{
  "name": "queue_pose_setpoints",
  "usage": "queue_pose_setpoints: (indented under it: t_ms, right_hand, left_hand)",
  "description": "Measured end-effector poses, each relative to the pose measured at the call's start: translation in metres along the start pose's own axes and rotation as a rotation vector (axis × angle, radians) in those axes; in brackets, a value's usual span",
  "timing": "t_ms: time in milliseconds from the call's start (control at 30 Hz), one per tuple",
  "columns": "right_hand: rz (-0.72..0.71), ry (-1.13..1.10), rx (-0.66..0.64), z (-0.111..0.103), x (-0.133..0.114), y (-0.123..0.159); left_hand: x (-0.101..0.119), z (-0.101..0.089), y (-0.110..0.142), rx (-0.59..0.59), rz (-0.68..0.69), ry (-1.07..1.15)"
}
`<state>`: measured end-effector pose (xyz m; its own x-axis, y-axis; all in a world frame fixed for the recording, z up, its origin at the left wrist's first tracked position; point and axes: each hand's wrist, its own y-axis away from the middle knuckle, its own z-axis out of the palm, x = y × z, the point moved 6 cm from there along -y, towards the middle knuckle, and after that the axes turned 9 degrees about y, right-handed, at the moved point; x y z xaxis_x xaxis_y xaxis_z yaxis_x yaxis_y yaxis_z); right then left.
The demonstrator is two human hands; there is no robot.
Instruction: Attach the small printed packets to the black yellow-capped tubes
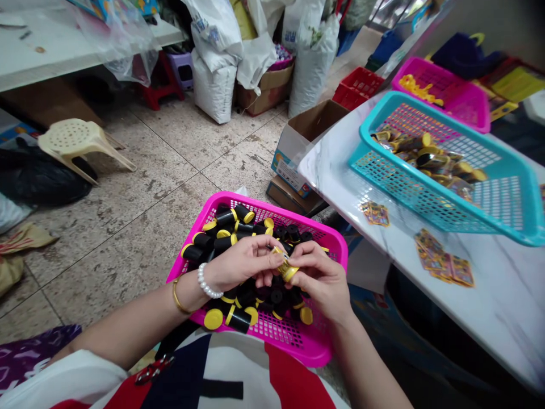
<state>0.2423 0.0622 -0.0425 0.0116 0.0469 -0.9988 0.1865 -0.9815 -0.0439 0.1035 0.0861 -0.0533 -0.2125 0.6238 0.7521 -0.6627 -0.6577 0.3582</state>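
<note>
A small yellow cylinder (288, 271) with a printed surface is pinched between both my hands. My left hand (249, 262) grips its upper left side with thumb and fingers. From the right, my right hand (323, 279) closes its thumb and fingertips around the lower end; the fingers partly cover the piece. Just beneath, a pink basket (336, 241) rests in front of my body. It holds many small black canisters (238, 319) with yellow lids, lying in all directions; some yellow lids (213, 318) face upward.
On the marble-patterned table (392, 250) at right stand a turquoise basket (426, 199) of wrapped canisters and another pink basket (468, 108). Printed cards (443, 258) lie on the tabletop. A cardboard box (293, 142), white sacks (215, 85) and a cream stool (76, 139) occupy the floor.
</note>
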Motion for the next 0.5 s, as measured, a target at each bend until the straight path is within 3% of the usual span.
queue_pose_setpoints:
  t_ms: [200, 333, 500]
  right_hand:
    - [-0.051, -0.09, 0.03, -0.008, 0.006, 0.004]
    - [-0.041, -0.042, 0.11, -0.009, 0.008, 0.002]
    - [-0.109, 0.224, 0.266, -0.011, -0.003, 0.014]
  left_hand:
    - [-0.016, 0.009, -0.006, -0.148, -0.123, 0.18]
    - [-0.008, 0.008, -0.009, -0.058, 0.026, 0.129]
    - [0.003, 0.011, 0.0, 0.06, 0.189, -0.043]
